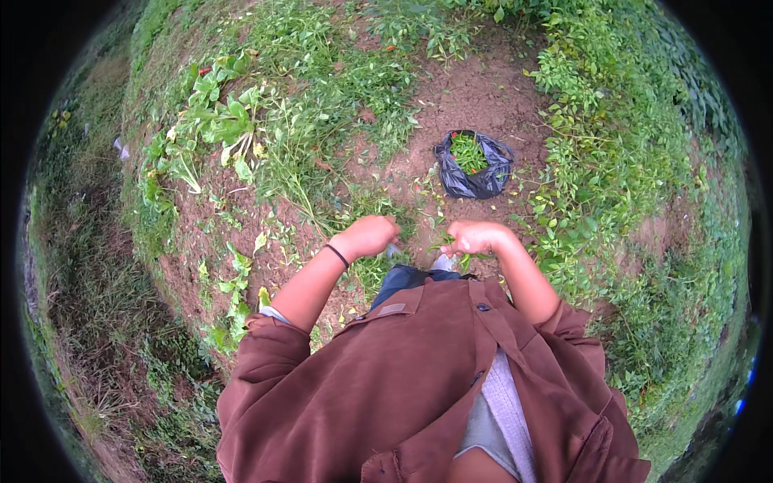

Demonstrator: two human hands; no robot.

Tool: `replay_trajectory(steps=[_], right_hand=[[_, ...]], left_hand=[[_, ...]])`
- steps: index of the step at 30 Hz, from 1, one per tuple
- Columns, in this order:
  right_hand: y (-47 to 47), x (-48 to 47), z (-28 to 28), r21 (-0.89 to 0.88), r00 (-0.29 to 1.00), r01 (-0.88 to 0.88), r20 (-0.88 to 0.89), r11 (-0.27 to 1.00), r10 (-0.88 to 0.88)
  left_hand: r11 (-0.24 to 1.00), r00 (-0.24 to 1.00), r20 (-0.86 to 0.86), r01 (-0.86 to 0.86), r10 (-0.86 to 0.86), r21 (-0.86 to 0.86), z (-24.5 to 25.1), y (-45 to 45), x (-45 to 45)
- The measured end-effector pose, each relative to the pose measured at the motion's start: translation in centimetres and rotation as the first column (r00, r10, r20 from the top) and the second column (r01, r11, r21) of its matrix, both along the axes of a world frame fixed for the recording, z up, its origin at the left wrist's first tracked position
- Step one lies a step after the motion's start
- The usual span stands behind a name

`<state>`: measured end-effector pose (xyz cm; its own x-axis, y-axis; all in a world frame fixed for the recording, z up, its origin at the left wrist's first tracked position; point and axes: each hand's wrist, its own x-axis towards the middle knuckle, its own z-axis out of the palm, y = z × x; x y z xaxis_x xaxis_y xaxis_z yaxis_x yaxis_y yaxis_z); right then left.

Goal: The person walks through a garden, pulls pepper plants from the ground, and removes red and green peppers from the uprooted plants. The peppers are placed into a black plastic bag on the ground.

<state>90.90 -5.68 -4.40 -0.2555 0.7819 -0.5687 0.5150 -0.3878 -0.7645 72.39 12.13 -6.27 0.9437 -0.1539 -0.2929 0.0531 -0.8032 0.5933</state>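
Observation:
My right hand (474, 236) is closed around several green chili peppers (466, 261), whose ends stick out below the fingers. To its left, my left hand (369, 234) is held at about the same height with curled fingers. The fingertips are blurred and partly turned away, so whatever they may hold is hidden. A black plastic bag (474, 186) stands on the soil beyond my right hand. Its mouth gapes and shows many green chili peppers (468, 152) with a few red ones among them.
Uprooted leafy plants (320, 133) lie across the soil ahead and to the left. Broad-leaved greens (232, 124) with yellowing leaves are at the far left. A dense row of green plants (610, 151) runs along the right. Bare reddish-brown soil (483, 90) stretches behind the bag.

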Motion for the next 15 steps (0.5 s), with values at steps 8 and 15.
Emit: replay_trajectory(steps=[8,15], right_hand=[[-9.8,8.1,-7.3,-0.478,-0.003,0.841,-0.471,0.252,-0.882],[-7.9,13.3,-14.2,-0.721,-0.479,0.688,-0.363,-0.085,-0.799]], left_hand=[[0.851,0.865,-0.276,-0.270,0.420,0.450,-5.1,0.6,-2.2],[0.820,0.631,-0.536,-0.334,0.561,0.464,-9.2,1.2,0.4]])
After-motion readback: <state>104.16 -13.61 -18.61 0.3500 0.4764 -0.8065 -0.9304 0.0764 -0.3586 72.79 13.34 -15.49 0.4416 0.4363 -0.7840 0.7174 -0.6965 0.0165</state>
